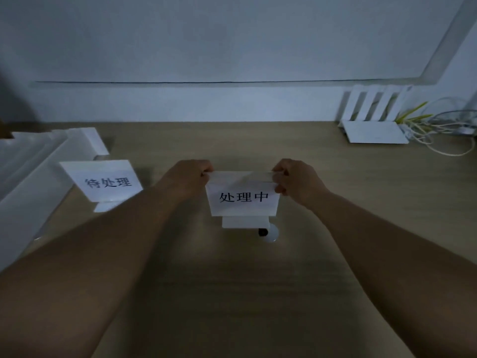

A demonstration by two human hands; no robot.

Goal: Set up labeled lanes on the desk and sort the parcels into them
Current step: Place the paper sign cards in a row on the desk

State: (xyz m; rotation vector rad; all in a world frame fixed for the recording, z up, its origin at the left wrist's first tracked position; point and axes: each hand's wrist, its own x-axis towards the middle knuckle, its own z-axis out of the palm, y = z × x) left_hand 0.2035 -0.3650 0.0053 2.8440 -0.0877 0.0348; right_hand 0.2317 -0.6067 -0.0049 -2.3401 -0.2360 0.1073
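1. The left hand pinches the top left corner of the middle sign. Its fingers are curled tight on the top edge.
2. The right hand pinches the top right corner of the same sign. Its fingers are curled tight too.
3. The middle sign is a white card with three black characters on it. It faces the person and has a white foot under it.
4. The sign is over the middle of the desk, between the two hands. I cannot tell if its foot touches the desk.
5. A small white ball with a black bit on it lies just by the right end of the foot.
6. The left sign stands on the desk, off to the left of the left hand. It is white with three black characters too. No hand touches it.
7. White boxes are piled at the left edge of the desk, just behind and beside the left sign.
8. A white router sits at the far right of the desk, by the wall.
9. Yellow and white wires trail from the router to the right.
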